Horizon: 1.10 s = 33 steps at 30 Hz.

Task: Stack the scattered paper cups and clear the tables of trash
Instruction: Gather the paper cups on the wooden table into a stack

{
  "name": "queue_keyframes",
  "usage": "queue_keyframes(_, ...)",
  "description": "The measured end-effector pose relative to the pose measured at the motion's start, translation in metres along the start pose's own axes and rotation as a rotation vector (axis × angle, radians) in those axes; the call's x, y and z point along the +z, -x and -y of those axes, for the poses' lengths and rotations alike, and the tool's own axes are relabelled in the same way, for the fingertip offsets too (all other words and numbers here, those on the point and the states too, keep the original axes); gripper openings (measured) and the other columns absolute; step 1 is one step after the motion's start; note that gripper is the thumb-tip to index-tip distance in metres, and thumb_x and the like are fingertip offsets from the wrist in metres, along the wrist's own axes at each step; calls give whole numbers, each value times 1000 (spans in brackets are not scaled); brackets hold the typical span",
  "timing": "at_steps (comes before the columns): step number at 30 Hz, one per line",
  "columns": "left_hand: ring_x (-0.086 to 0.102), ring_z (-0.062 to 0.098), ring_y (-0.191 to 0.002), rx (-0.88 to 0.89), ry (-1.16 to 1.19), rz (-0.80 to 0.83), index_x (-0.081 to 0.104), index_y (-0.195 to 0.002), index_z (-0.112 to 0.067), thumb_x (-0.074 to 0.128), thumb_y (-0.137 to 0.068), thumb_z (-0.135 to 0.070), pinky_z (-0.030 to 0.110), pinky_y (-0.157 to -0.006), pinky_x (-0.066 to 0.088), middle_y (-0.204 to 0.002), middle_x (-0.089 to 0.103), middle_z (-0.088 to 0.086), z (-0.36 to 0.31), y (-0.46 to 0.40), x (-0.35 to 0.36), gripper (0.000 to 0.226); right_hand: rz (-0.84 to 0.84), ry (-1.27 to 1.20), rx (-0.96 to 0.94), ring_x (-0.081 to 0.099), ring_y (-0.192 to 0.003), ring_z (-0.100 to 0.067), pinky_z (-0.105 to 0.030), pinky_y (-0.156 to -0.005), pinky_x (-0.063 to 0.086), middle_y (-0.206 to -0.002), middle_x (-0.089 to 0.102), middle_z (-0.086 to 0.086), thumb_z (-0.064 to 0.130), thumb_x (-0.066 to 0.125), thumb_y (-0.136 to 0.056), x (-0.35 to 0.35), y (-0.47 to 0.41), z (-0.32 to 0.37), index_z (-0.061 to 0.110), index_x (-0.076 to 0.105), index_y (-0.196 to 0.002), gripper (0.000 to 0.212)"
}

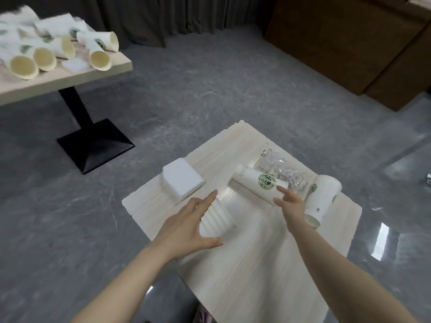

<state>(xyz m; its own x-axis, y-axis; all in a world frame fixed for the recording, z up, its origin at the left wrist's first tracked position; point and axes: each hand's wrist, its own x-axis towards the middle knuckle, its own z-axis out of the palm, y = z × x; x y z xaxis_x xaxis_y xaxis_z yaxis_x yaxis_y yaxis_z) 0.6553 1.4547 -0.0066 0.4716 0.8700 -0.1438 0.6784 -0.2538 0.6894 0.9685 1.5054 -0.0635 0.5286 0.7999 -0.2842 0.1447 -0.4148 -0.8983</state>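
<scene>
On the pale wooden table [256, 264] my left hand [193, 226] is wrapped around a stack of white paper cups [218, 220] lying tilted, rims to the right. My right hand [292, 205] grips the rim end of a white paper cup with a green logo [258, 183], which lies on its side. Another logo cup [323, 197] lies just right of that hand, its mouth toward me. Crumpled clear plastic wrap [282, 169] sits behind the cups. A stack of white napkins [183, 181] rests at the table's left corner.
A second wooden table [70, 75] on a black pedestal [93, 143] stands at the upper left, holding several paper cups [100, 58] on their sides and a napkin. Brown cabinets [349, 50] fill the upper right. Grey floor lies between.
</scene>
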Motion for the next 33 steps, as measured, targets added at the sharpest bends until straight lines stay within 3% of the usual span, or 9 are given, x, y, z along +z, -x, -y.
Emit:
queue_keyframes(4, 40, -4, -111, -9, 10, 10, -15, -133, -66, 63, -65, -72, 28, -85, 48, -129, 29, -25, 2, 0, 0, 103, -9, -20, 19, 42, -62, -9, -17, -66, 37, -68, 39, 3, -9, 66, -79, -2, 3, -4, 5, 68, -113, 37)
queue_keyframes(11, 41, -3, -113, 24, 2, 43, -10, -140, -61, 64, -66, -71, 27, -85, 48, -132, 29, -24, 2, -1, 1, 104, 4, -157, -31, 42, -66, -9, -22, -73, 41, -69, 38, 2, -3, 62, -86, -20, 34, 9, 10, 67, -113, 30)
queue_keyframes(16, 38, -6, -111, 39, -33, 71, -12, -137, -63, 63, -66, -72, 20, -79, 44, -132, 27, -26, 4, -1, -3, 104, 14, -207, -133, 47, -57, 5, -7, -54, 39, -68, 46, 8, -2, 59, -89, -40, 63, 32, 16, 69, -111, 29)
queue_keyframes(21, 39, -5, -114, 60, -74, 101, -10, -140, -60, 64, -66, -72, 22, -79, 45, -134, 28, -23, 5, 0, -6, 105, 45, -238, -150, 52, -75, 1, -19, -67, 36, -80, 66, 21, 2, 58, -91, -54, 88, 48, 20, 71, -109, 28)
queue_keyframes(24, 39, -6, -112, 88, -76, 126, -10, -137, -64, 65, -65, -72, 19, -76, 42, -133, 28, -24, 3, 3, -6, 105, 95, -268, -143, 54, -72, 5, -14, -65, 38, -76, 65, 22, 2, 58, -91, -55, 104, 54, 23, 71, -103, 28)
queue_keyframes(26, 40, -5, -111, 106, -70, 134, -11, -135, -66, 65, -65, -72, 19, -75, 41, -133, 29, -24, 1, 4, -7, 104, 141, -288, -139, 56, -77, 0, -13, -67, 41, -83, 67, 18, 2, 59, -90, -53, 114, 56, 24, 73, -99, 28)
queue_keyframes(29, 40, -5, -111, 129, -65, 138, -13, -131, -68, 66, -65, -71, 19, -76, 40, -132, 29, -24, -2, 6, -9, 103, 206, -294, -148, 50, -88, -12, -25, -79, 37, -94, 62, -1, 1, 59, -89, -47, 129, 57, 22, 74, -98, 27)
queue_keyframes(33, 41, -7, -109, 171, -41, 137, -11, -132, -68, 67, -64, -72, 20, -79, 42, -129, 30, -26, -9, 11, -11, 104, 294, -312, -154, 51, -79, -7, -21, -72, 36, -78, 63, 9, -1, 58, -89, -40, 148, 60, 22, 72, -101, 30)
